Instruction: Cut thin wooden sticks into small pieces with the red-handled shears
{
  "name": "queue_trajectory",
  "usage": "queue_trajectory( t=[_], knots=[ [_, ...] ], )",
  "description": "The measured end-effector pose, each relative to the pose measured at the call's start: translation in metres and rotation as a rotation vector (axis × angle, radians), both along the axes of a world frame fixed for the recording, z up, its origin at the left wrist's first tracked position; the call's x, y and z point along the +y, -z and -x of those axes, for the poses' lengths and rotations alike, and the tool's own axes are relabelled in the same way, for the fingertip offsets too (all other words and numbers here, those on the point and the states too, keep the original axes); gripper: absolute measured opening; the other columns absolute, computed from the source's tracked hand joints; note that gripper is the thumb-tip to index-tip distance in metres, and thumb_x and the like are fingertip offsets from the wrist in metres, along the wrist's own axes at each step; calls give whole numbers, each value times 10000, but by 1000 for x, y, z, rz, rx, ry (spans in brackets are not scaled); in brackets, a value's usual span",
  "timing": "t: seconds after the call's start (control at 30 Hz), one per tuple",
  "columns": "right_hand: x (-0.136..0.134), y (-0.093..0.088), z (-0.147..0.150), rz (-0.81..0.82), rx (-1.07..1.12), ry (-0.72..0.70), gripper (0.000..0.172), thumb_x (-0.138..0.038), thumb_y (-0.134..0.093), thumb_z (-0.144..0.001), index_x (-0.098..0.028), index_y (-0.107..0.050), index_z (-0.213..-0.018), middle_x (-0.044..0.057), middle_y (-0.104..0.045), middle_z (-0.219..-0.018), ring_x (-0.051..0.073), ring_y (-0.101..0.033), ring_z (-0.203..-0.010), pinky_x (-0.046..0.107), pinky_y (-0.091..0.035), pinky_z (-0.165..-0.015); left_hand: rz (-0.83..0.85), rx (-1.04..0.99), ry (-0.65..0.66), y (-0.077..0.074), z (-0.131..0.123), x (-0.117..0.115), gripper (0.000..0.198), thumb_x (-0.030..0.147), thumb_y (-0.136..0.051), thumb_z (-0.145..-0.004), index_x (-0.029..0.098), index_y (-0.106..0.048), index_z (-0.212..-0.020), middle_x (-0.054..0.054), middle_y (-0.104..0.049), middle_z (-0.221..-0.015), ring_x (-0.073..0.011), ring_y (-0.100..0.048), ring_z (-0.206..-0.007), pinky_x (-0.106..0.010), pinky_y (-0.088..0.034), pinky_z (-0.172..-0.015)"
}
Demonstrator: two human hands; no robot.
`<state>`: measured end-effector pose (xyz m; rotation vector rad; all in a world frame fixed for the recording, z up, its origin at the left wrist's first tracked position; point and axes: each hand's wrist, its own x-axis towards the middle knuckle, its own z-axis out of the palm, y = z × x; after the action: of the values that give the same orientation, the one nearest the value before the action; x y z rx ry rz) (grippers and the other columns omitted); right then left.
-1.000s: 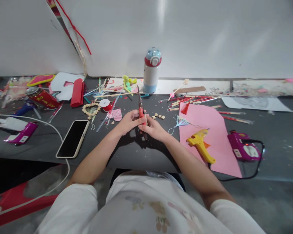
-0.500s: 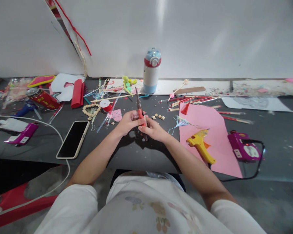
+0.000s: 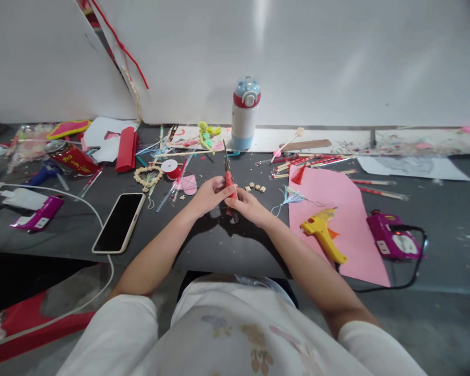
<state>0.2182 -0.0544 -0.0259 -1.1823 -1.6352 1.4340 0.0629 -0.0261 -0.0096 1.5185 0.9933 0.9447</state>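
Observation:
My two hands meet at the middle of the dark table (image 3: 219, 245). My left hand (image 3: 208, 194) and my right hand (image 3: 248, 206) are both closed around a pair of red-handled scissors (image 3: 227, 169), whose closed blades point away from me toward the wall. A few small beige bits (image 3: 255, 187) lie just right of the blades. A pink heart-shaped cutout (image 3: 189, 184) lies left of my left hand.
A phone (image 3: 119, 221) with a white cable lies at left. A yellow glue gun (image 3: 321, 232) rests on pink paper (image 3: 337, 209); a purple device (image 3: 391, 241) sits further right. A water bottle (image 3: 244, 113) stands by the white wall, among sticks, ribbon spool (image 3: 169, 168) and scraps.
The scissors' blades tilted slightly left and then back upright in my hands. My hands stayed in place.

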Motion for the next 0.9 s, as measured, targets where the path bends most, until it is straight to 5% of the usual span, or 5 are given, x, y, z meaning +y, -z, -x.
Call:
queue_trajectory(
  t=[0.17,0.3,0.5,0.9],
  knots=[
    [4,0,-5,0,-84,44,379,-531,-575,-736,-181,-493,-858,22,-564,-735,160,-534,-690,306,-438,-622,-615,418,-524,-11,19,4,281,442,-547,-822,180,-608,-902,-55,-666,-837,-148,-617,-769,-303,-493,-758],
    [3,-4,-8,-27,-163,-1,383,-538,-584,-720,-184,-482,-825,18,-556,-732,151,-512,-668,289,-406,-601,-957,710,-624,-17,39,13,198,328,-499,-858,198,-618,-946,-93,-647,-976,-220,-578,-990,-396,-429,-908],
    [-3,-15,-9,-89,-320,-90,459,-614,-573,-681,-185,-465,-803,-10,-517,-741,136,-467,-659,273,-347,-596,-918,827,-524,-12,52,22,247,329,-441,-893,205,-623,-1005,-73,-672,-968,-192,-616,-916,-313,-457,-811],
    [-7,-17,-9,-168,-343,-132,474,-612,-598,-646,-202,-398,-776,-44,-458,-694,111,-409,-608,256,-306,-575,-859,709,-443,-18,67,25,234,350,-497,-865,191,-663,-905,-51,-708,-881,-159,-651,-809,-269,-485,-743]
  ],
)
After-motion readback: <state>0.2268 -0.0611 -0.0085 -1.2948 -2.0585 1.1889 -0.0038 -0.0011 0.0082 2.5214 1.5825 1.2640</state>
